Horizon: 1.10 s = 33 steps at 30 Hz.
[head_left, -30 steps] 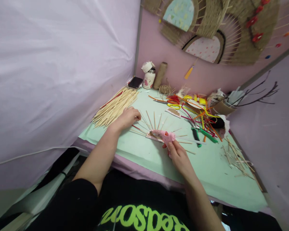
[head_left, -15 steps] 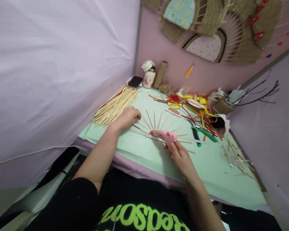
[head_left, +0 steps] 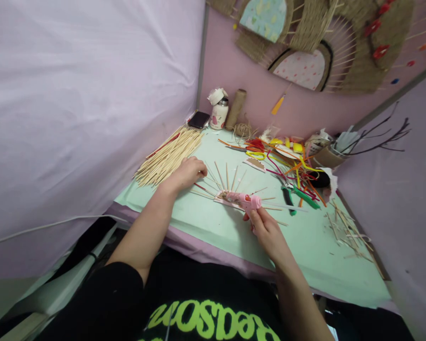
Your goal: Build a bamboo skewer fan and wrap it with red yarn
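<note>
Centre frame: the right hand [head_left: 266, 232] is closed round the handle, the safe hold, of a pink glue gun [head_left: 249, 202] that we judge light and rigid, above a fan of thin, brittle skewers [head_left: 224, 185] on the counter [head_left: 305, 246]; the curled left hand [head_left: 188, 173] rests on them, and we cannot tell its grip.

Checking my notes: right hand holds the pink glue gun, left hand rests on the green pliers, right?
No: the head view shows the left hand on the fanned sticks, not the green pliers. The right hand holds the pink glue gun.
</note>
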Motion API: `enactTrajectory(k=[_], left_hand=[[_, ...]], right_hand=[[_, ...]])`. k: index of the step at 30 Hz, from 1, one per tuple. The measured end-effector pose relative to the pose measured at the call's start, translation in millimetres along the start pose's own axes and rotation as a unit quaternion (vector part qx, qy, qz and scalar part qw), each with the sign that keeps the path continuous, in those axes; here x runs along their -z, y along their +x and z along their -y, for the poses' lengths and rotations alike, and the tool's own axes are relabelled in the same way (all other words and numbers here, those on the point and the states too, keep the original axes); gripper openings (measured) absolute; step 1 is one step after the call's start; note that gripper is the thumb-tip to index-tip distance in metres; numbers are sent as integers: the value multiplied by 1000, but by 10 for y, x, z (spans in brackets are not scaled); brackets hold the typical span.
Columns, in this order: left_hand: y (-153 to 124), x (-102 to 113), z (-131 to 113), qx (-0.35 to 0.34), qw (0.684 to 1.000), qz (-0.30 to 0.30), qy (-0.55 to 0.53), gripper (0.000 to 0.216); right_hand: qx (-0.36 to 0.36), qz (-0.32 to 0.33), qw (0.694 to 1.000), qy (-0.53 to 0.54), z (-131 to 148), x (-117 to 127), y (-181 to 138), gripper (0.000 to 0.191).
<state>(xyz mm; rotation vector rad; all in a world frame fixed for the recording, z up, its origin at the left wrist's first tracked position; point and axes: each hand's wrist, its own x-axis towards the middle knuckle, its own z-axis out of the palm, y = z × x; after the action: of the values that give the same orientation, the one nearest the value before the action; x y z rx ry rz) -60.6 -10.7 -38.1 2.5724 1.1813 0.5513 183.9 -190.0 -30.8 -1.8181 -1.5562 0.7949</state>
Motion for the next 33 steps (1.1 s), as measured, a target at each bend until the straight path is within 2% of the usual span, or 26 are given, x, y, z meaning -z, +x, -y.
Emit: enactTrajectory(k=[9, 12, 16, 19, 21, 23, 27, 33], left_hand=[[9, -25, 29, 0, 1000, -7, 7, 18], [7, -15, 17, -1, 1000, -3, 10, 19], [6, 11, -20, -6, 1000, 11, 16, 19], [7, 22, -41, -16, 999, 30, 17, 19], [8, 19, -43, -26, 999, 35, 17, 19], [9, 8, -35, -36, 999, 34, 16, 20], [17, -22, -17, -50, 998, 36, 20, 19], [33, -47, -32, -62, 997, 43, 17, 19]], right_hand=[[24, -8, 1000, -1, 23, 53, -58, 42], [39, -55, 997, 46, 51, 117, -151, 42], [45, -158, 982, 95, -56, 347, -270, 46], [19, -236, 972, -1, -334, 636, -276, 50], [-4, -301, 947, -113, -581, 850, -252, 54], [-23, -325, 922, -211, -839, 1045, -234, 58], [-48, -320, 884, -336, -1287, 1292, -270, 59], [-109, -295, 861, -399, -1617, 1344, -315, 69]])
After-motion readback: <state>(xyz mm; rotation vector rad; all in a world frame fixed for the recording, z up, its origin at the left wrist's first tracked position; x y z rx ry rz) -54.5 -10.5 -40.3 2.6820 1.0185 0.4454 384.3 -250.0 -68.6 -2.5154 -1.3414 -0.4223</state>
